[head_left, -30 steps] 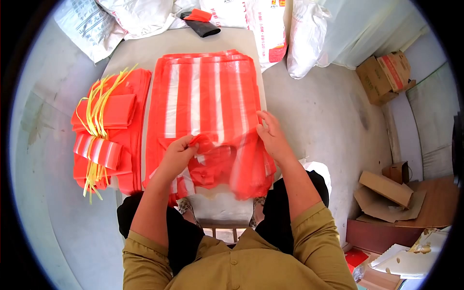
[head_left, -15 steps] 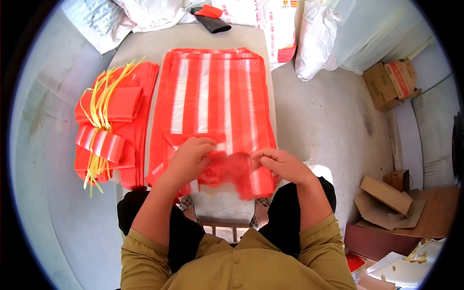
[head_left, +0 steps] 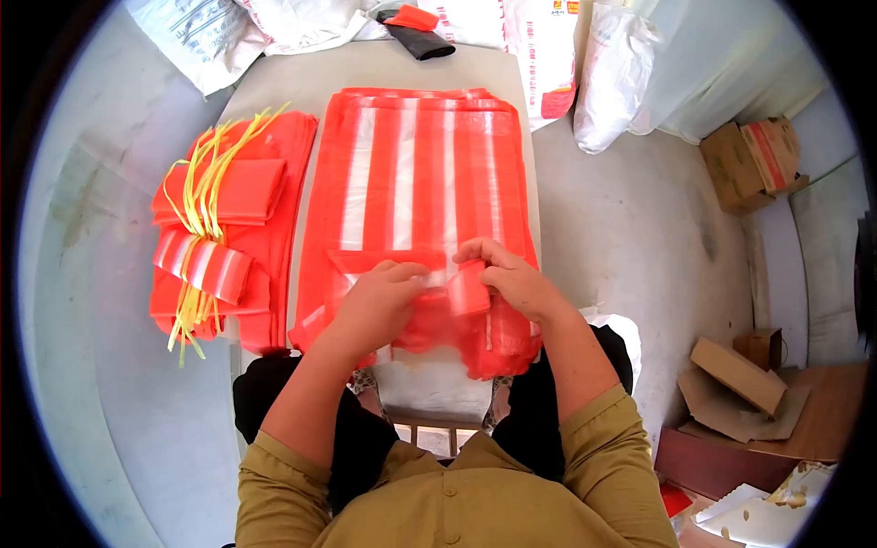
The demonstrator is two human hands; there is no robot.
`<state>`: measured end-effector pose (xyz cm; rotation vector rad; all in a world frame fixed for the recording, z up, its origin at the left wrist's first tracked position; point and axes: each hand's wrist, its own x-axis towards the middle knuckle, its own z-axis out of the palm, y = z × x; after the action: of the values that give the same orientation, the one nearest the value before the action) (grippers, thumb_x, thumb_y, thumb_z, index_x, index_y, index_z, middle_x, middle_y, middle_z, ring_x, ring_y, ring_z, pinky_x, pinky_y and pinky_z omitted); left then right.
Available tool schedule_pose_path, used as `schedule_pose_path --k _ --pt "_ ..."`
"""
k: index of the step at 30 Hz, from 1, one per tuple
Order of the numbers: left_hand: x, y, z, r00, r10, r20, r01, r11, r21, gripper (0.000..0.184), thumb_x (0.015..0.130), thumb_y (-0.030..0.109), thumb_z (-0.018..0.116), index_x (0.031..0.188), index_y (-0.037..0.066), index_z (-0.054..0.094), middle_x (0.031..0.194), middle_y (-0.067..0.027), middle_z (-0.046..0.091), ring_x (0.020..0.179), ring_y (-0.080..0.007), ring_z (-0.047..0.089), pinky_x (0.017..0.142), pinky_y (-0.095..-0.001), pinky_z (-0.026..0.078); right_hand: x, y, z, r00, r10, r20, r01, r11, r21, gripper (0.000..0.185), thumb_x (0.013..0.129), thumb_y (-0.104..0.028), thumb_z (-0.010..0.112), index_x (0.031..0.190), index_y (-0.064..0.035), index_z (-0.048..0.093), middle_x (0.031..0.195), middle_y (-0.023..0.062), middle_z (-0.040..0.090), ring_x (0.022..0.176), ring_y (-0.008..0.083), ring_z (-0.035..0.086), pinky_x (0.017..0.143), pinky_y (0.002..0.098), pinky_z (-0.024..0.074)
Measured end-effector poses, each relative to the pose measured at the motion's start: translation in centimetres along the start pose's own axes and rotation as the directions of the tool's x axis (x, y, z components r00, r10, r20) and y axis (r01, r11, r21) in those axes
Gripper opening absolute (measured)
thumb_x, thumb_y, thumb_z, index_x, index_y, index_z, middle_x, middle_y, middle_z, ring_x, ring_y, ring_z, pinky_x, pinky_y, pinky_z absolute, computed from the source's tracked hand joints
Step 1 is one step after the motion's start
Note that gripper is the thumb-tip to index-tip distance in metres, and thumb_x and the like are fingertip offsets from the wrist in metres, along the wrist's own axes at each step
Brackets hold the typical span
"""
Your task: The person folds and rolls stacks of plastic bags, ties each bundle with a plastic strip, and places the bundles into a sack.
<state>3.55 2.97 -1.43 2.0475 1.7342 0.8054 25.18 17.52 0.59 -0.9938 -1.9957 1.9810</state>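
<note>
A stack of red-and-white striped plastic bags (head_left: 425, 173) lies flat in front of me. At its near end, my left hand (head_left: 388, 300) is closed on bunched red plastic; its fingertips are partly blurred. My right hand (head_left: 508, 277) pinches a folded red flap of plastic bag (head_left: 469, 289) between thumb and fingers, just right of my left hand. Below both hands the crumpled near edge of the top bag hangs toward my lap, smeared by motion.
Left of the stack lies a pile of folded red bags (head_left: 300, 192) with yellow ties (head_left: 210, 173) and a rolled striped bag (head_left: 203, 265) on top. White sacks (head_left: 617, 78) stand at the back. Cardboard boxes (head_left: 744, 164) sit on the right, with more opened cardboard (head_left: 731, 393) nearer.
My right hand has moved up and inward toward my left hand and now grips a folded flap. The whole view has shifted slightly.
</note>
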Motion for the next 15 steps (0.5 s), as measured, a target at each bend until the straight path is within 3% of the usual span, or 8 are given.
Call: schedule_pose_path --k 2,5,8,15 --pt "-0.1 0.0 0.1 1.0 -0.003 -0.011 0.003 1.0 -0.005 0.033 0.072 -0.008 0.065 0.104 0.002 0.07 0.128 -0.0109 0.067 0.111 -0.0328 0.062 0.094 -0.0417 0.054 0.6 0.8 -0.3 0.998 -0.051 0.024 0.051 0.999 -0.005 0.044 0.095 -0.004 0.041 0.136 -0.0075 0.057 0.133 0.0033 0.06 0.12 0.0139 0.055 0.103 0.0333 0.0471" --pt "-0.4 -0.6 0.5 0.999 0.025 -0.025 -0.025 1.0 0.003 0.034 0.073 -0.007 0.065 0.104 0.003 0.071 0.129 -0.01 0.067 0.111 -0.0323 0.062 0.093 -0.0412 0.054 0.7 -0.5 0.2 0.991 0.135 -0.014 -0.13 0.969 0.209 0.04 0.099 -0.009 0.042 0.137 -0.0074 0.055 0.134 0.0055 0.059 0.12 0.0158 0.056 0.1 0.0354 0.0499" --pt "-0.3 -0.4 0.4 1.0 0.022 0.002 -0.022 0.998 0.063 0.034 0.073 -0.005 0.066 0.105 0.004 0.071 0.129 -0.0094 0.067 0.11 -0.0323 0.062 0.092 -0.0412 0.055 1.0 -0.5 0.2 0.99 0.14 0.008 -0.137 0.952 0.275 0.036 0.106 -0.017 0.042 0.138 -0.0075 0.054 0.133 0.0071 0.06 0.119 0.0171 0.057 0.099 0.0366 0.0516" --pt "-0.3 -0.4 0.3 0.998 0.064 -0.022 -0.063 0.997 0.049 0.033 0.072 -0.003 0.068 0.105 0.003 0.07 0.128 -0.0087 0.067 0.106 -0.0321 0.064 0.089 -0.0412 0.056 1.9 1.1 -0.2 0.996 0.04 0.082 -0.056 0.977 0.207 0.043 0.112 -0.037 0.042 0.137 -0.0036 0.054 0.125 0.0077 0.062 0.114 0.016 0.059 0.098 0.033 0.0515"
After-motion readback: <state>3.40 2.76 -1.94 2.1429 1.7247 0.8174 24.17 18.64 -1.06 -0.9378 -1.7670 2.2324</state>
